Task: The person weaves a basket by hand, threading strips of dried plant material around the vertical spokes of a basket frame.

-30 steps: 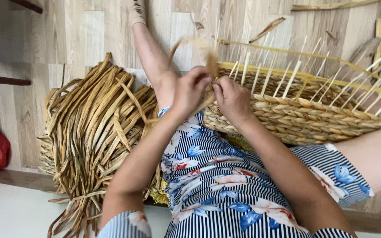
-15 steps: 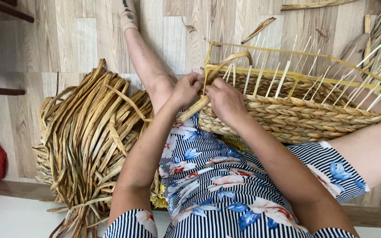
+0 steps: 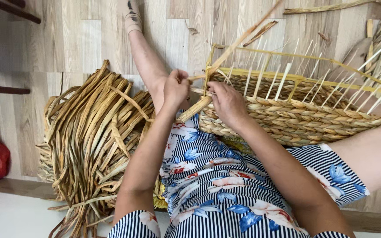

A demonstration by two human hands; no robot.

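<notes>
Bright even daylight, sharp (soft shadows)

One head-worn camera looks steeply down from close above the person's lap, facing forward over the outstretched legs to the wooden floor; the left hand and right hand sit near the frame's centre

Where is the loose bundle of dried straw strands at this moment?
In the head view the bundle of dried straw strands lies on the wooden floor at the person's left, beside the left forearm and across from the half-woven basket.
</notes>
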